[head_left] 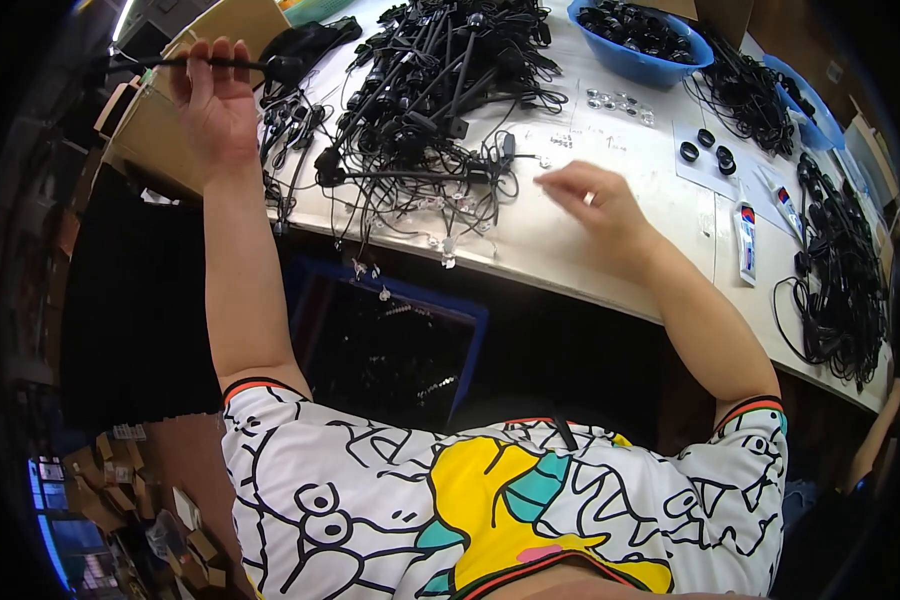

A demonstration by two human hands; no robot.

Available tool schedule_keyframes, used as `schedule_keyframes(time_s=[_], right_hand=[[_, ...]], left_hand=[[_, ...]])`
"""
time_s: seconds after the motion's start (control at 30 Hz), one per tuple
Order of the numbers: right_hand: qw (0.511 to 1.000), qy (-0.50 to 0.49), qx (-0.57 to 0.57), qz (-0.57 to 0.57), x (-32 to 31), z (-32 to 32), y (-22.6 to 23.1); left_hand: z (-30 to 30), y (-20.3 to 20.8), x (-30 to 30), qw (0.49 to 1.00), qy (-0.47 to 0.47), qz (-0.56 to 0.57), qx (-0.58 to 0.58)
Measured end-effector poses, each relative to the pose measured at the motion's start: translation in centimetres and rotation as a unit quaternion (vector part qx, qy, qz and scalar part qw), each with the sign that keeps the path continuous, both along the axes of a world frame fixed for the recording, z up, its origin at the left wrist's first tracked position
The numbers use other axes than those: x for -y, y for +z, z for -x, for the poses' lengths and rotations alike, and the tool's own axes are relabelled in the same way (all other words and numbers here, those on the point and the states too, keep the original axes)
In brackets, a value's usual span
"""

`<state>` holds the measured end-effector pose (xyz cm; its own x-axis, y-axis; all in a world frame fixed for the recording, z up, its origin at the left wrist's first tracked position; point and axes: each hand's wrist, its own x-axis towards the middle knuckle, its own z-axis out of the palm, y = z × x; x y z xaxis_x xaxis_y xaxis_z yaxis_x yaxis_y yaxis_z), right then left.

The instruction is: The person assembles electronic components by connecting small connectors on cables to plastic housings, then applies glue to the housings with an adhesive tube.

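In the head view, the hands are well apart. The left hand (pixel 215 105) holds 1 black rod (pixel 245 63) across its fingers, raised near the cardboard box (pixel 155 140). The right hand (pixel 595 200) has thumb and fingertips drawn close above the table (pixel 660 235); I cannot tell whether they pinch anything.

To handle the rod well, keep the grip on its stiff part and ease any trailing wire free of the tangled cable pile (pixel 410 110) rather than tugging. Clear small parts (pixel 448 250) dangle over the table's front edge and could snag. The box crowds the left side; the best room lies right of the right hand, up to the 2 tubes (pixel 746 245) and the 4 black rings (pixel 689 151).
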<state>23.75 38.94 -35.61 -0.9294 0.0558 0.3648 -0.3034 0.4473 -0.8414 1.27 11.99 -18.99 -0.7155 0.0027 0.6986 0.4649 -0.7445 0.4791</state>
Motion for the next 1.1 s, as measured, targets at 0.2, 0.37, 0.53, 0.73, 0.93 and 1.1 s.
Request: schedule_keyframes(time_s=[0.2, 0.37, 0.53, 0.73, 0.93, 1.1], right_hand=[[0.926, 0.128, 0.047, 0.351, 0.1, 0.2, 7.2], [0.910, 0.190, 0.219, 0.297, 3.5, -0.8, 11.2], [0.928, 0.172, 0.241, 0.227, 5.6, -0.1, 11.5], [0.938, 0.153, 0.206, 0.235, 6.2, -0.9, 12.4], [0.968, 0.146, 0.101, 0.175, 5.5, -1.9, 14.3], [0.899, 0.221, 0.187, 0.327, 4.3, -1.4, 14.5]], left_hand=[[-5.9, -1.8, -2.8, 0.819, 0.101, 0.456, -0.335], [-9.5, -4.8, -4.9, 0.710, 0.076, 0.559, -0.421], [-6.5, -4.4, -3.1, 0.872, -0.093, 0.455, -0.159], [-1.4, -3.3, 2.0, 0.871, 0.021, 0.449, -0.198], [1.0, -7.0, 2.8, 0.662, 0.010, 0.734, -0.151], [1.6, -5.1, 0.5, 0.738, -0.032, 0.672, -0.056]])
